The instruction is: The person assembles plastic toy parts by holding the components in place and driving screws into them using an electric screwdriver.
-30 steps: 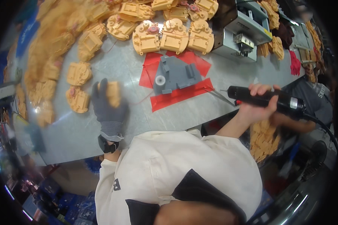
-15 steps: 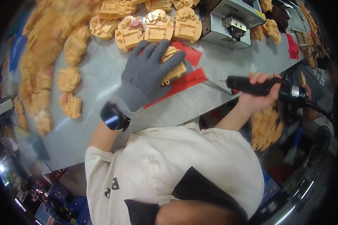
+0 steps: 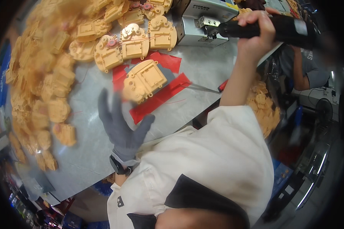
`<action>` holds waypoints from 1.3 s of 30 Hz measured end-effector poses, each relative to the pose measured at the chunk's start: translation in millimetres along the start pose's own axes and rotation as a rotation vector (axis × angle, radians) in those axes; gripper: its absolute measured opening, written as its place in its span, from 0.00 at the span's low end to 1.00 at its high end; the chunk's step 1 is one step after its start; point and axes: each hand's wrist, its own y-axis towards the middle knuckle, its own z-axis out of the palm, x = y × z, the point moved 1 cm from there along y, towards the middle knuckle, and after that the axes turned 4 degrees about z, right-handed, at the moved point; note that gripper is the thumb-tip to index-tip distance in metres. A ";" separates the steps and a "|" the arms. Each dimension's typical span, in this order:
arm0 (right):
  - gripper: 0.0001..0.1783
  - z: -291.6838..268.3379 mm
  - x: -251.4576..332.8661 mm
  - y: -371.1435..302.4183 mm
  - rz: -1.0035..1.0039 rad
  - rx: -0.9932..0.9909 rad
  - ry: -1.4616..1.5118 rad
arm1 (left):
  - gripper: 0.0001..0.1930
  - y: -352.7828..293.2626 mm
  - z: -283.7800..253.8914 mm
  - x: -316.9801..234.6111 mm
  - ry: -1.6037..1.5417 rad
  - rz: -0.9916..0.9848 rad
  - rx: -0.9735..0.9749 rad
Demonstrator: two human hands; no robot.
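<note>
A black electric screwdriver (image 3: 290,28) is gripped in my right hand (image 3: 258,36), its nose up against the metal outlet block (image 3: 209,26) of a grey box-shaped machine (image 3: 191,32). Its bit cannot be made out there. My left hand (image 3: 122,128), in a grey glove and slightly blurred, hangs over the bench with fingers spread and nothing in them. Just beyond those fingers lies a yellow plastic housing (image 3: 147,78) with a rectangular recess, resting on a dark base. Red strips (image 3: 162,97) border that base on several sides.
Yellow housings (image 3: 135,45) joined by thin red wires stand behind the base. A large heap of them (image 3: 38,99) covers the left of the bench. A thin tool with a red handle (image 3: 223,85) lies near the front edge. Another person (image 3: 313,72) is at the right.
My left hand has come off the housing, moving left and nearer my body. The housing now shows fully. My right hand has carried the electric screwdriver up and forward to the machine's outlet.
</note>
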 end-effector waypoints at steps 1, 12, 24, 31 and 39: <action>0.11 16.0 -0.5 0.7 -0.053 -0.022 -0.061 | 0.44 2.5 4.0 4.2 -0.001 0.005 -0.006; 0.20 45.5 32.0 -64.0 0.257 0.288 0.079 | 0.39 13.6 48.7 43.0 -0.204 0.113 0.021; 0.28 107.7 38.7 -102.0 0.337 0.510 0.140 | 0.40 10.4 48.4 52.1 -0.215 0.132 0.008; 0.23 116.8 26.6 -107.7 0.402 0.345 0.105 | 0.41 5.6 51.1 53.5 -0.246 0.121 0.018; 0.20 116.4 20.4 -106.0 0.414 0.517 0.109 | 0.40 12.3 50.3 56.4 -0.268 0.125 0.028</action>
